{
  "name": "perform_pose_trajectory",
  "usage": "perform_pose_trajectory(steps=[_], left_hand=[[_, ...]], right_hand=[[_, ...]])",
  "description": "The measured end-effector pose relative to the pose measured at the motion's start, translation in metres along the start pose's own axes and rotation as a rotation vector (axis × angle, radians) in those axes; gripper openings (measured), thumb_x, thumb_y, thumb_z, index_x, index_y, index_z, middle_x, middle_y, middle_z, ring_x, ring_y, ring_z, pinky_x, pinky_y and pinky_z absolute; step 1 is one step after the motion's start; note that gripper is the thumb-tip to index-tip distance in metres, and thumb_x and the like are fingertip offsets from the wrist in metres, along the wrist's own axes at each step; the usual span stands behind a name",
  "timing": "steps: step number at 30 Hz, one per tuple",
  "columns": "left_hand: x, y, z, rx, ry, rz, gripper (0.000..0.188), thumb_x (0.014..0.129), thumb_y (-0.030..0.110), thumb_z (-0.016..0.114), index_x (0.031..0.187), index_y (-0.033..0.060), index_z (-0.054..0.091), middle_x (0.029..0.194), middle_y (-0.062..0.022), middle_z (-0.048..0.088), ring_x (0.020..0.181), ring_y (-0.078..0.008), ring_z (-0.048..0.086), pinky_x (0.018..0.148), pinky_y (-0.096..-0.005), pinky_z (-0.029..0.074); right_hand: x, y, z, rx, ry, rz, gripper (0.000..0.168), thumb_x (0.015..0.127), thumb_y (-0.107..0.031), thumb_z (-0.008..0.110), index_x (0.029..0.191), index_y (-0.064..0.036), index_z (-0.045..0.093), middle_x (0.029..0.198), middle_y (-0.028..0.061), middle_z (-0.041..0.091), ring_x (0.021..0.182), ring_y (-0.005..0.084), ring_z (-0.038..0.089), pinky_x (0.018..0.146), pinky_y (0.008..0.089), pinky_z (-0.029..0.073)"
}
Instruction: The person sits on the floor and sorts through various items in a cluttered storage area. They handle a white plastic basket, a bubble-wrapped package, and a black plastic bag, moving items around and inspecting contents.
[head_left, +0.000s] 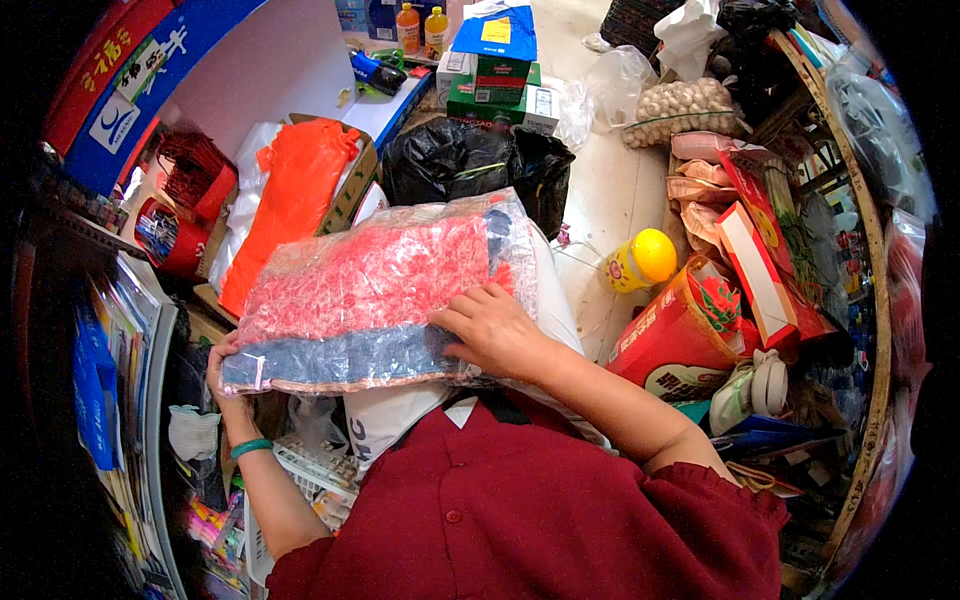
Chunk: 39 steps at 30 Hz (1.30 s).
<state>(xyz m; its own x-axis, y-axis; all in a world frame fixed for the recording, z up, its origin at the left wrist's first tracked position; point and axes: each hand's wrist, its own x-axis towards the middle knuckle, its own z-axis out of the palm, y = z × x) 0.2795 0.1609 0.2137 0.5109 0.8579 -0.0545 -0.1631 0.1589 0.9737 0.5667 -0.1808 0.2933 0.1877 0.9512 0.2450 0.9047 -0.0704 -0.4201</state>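
Before me lies a clear plastic bag of folded textile (367, 277), with red patterned and blue-grey fabric visible through the shiny film. My left hand (223, 367) grips the bag's near left corner, the fingers partly hidden at its edge. My right hand (491, 330) rests on top of the bag near its right end, fingers slightly bent and spread over the film. Beneath the bag is a white sack (390, 416) with dark lettering. A green bangle (251, 448) circles my left wrist.
Orange-red plastic bags (292, 202) lie in a carton at left. Black plastic bags (450, 161) and beer cartons (499, 90) stand ahead. To the right are a yellow-lidded tub (641, 259), a red bucket-shaped container (671, 337) and a netted bag of garlic (682, 109).
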Motion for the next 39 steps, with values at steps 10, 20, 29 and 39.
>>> perform_pose_trajectory(steps=[10, 20, 29, 39], left_hand=[[-0.009, -0.002, 0.009, -0.048, -0.001, -0.027, 0.01, 0.078, 0.005, 0.048, 0.083, 0.004, 0.057, 0.108, -0.0148, 0.058, 0.096, -0.0253, 0.055, 0.087, -0.0364, 0.045], [-0.03, 0.006, 0.017, -0.144, 0.169, -0.044, 0.034, 0.093, 0.036, 0.045, 0.106, 0.0043, 0.049, 0.115, -0.0134, 0.056, 0.105, -0.0232, 0.053, 0.094, -0.0373, 0.041], [-0.047, 0.027, 0.021, -0.089, 0.027, -0.213, 0.035, 0.085, 0.009, 0.057, 0.117, 0.001, 0.046, 0.11, -0.0088, 0.055, 0.1, -0.0175, 0.055, 0.084, -0.0299, 0.046], [-0.059, 0.044, 0.033, -0.157, -0.029, -0.063, 0.026, 0.084, 0.001, 0.054, 0.108, 0.0046, 0.044, 0.102, -0.0097, 0.058, 0.091, -0.0158, 0.058, 0.08, -0.0276, 0.048]], right_hand=[[0.016, -0.011, 0.017, 0.045, 0.122, 0.036, 0.029, 0.068, -0.02, 0.069, 0.093, -0.01, 0.058, 0.09, 0.005, 0.056, 0.09, 0.0252, 0.052, 0.08, 0.0364, 0.039], [0.02, -0.014, 0.012, -0.057, 0.114, -0.022, 0.036, 0.066, -0.026, 0.07, 0.096, -0.011, 0.057, 0.095, 0.0054, 0.054, 0.09, 0.0248, 0.052, 0.081, 0.0377, 0.038], [0.014, -0.011, 0.003, -0.206, -0.054, 0.054, 0.038, 0.063, -0.024, 0.073, 0.094, -0.009, 0.057, 0.092, 0.0087, 0.055, 0.089, 0.026, 0.053, 0.076, 0.038, 0.039], [-0.001, 0.008, -0.017, -0.355, 0.114, 0.339, 0.055, 0.062, -0.022, 0.076, 0.111, -0.009, 0.054, 0.133, 0.0136, 0.039, 0.12, 0.0329, 0.039, 0.098, 0.0422, 0.032]])
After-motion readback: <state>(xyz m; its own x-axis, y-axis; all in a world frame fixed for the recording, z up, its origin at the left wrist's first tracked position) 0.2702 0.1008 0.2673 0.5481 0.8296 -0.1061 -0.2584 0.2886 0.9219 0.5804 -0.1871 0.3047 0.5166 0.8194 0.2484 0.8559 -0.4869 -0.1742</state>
